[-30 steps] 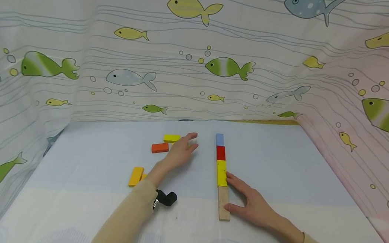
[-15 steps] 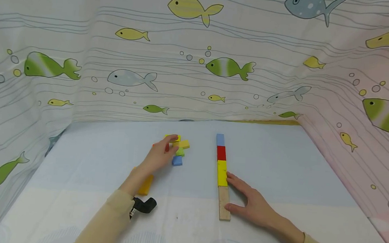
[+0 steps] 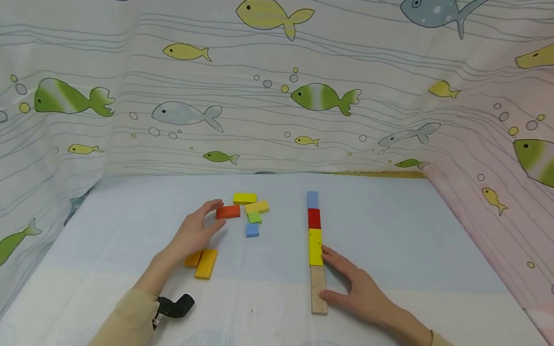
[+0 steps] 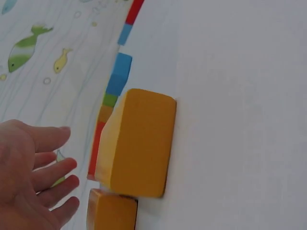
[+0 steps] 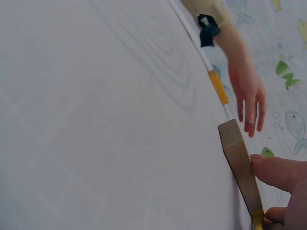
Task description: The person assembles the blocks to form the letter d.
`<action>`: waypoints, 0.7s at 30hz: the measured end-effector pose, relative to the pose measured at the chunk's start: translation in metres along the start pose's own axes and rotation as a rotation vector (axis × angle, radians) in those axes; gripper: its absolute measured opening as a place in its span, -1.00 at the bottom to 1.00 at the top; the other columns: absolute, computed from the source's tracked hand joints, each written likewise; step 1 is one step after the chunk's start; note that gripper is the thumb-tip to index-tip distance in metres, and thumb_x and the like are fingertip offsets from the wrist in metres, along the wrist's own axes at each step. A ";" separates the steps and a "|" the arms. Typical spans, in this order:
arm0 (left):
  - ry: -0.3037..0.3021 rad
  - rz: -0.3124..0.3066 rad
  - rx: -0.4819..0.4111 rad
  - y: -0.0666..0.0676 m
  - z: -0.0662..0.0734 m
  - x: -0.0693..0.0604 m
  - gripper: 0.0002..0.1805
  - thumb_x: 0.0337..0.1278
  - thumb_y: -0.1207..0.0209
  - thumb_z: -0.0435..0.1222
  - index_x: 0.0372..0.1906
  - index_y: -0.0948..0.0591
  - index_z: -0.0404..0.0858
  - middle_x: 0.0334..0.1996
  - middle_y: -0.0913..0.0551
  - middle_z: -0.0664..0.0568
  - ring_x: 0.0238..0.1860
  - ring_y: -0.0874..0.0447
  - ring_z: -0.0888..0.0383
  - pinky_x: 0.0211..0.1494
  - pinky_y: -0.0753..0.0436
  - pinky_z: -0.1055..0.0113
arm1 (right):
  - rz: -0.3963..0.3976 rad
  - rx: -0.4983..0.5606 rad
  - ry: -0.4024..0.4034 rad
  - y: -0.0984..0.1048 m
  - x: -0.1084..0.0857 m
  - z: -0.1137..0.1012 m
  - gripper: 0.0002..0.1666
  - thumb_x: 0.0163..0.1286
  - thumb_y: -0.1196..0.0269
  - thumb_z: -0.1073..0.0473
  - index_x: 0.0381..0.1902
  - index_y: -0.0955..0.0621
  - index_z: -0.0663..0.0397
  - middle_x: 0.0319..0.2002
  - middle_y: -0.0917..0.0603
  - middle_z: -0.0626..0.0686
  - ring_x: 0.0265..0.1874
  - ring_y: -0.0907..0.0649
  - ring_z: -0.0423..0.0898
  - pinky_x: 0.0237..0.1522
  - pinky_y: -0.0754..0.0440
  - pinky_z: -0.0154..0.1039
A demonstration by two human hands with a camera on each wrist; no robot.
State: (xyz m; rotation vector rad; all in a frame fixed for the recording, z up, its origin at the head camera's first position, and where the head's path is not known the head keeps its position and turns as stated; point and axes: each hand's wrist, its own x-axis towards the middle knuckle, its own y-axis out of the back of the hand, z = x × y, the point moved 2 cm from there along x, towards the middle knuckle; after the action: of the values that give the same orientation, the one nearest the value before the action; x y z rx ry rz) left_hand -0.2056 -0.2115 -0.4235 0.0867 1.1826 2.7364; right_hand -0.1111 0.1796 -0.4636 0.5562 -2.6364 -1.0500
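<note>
In the head view, my left hand (image 3: 191,238) hovers at the left end of an orange-red block (image 3: 229,212), thumb and fingers spread apart and holding nothing. Two orange-yellow blocks (image 3: 206,264) lie below that hand, one partly hidden by it; the left wrist view shows the nearer orange-yellow block (image 4: 144,143) large. My right hand (image 3: 362,292) rests against the right side of a straight row. Its thumb touches the plain wooden block (image 3: 318,289), and its fingertips meet the yellow block section (image 3: 316,247). Beyond that come a red block (image 3: 314,218) and a light blue block (image 3: 312,199).
Right of the orange-red block sit a bright yellow block (image 3: 244,198), a pale yellow block (image 3: 257,207), a green block (image 3: 254,217) and a blue block (image 3: 252,230). A fish-print curtain (image 3: 262,98) rises behind the pale table (image 3: 397,233) and at both sides.
My left hand has drawn back leftward from beyond the small blocks to the orange-red block. The orange-yellow blocks have shifted slightly. The right hand and the row stay put.
</note>
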 end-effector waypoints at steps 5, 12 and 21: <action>0.003 0.010 -0.002 0.006 -0.012 -0.014 -0.33 0.42 -0.13 -0.12 0.52 -0.22 -0.16 0.45 -0.36 -0.12 0.49 -0.22 -0.17 0.48 -0.24 -0.23 | -0.003 0.005 -0.010 -0.001 0.000 -0.001 -0.05 0.23 -0.35 -0.32 0.51 -0.31 -0.26 0.54 -0.20 -0.27 0.52 -0.23 -0.11 0.41 -0.32 0.23; -0.001 -0.013 0.035 0.015 -0.023 -0.039 -0.28 0.32 -0.23 -0.08 0.48 -0.28 -0.19 0.41 -0.43 -0.12 0.46 -0.25 -0.22 0.45 -0.24 -0.28 | -0.001 0.011 -0.014 -0.002 0.000 0.000 -0.06 0.23 -0.35 -0.32 0.51 -0.31 -0.27 0.54 -0.20 -0.28 0.52 -0.23 -0.11 0.41 -0.32 0.22; -0.083 -0.043 0.053 0.022 -0.037 -0.072 -0.26 0.12 -0.41 -0.13 0.39 -0.41 -0.20 0.31 -0.53 -0.11 0.38 -0.40 -0.18 0.41 -0.34 -0.20 | 0.004 0.014 -0.006 -0.002 0.000 0.001 -0.06 0.23 -0.36 -0.31 0.51 -0.31 -0.29 0.54 -0.20 -0.28 0.52 -0.23 -0.12 0.41 -0.33 0.21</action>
State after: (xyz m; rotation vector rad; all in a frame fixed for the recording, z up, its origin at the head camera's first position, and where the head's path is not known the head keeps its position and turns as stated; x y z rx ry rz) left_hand -0.1413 -0.2648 -0.4323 0.1772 1.2201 2.6380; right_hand -0.1108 0.1791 -0.4662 0.5514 -2.6502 -1.0349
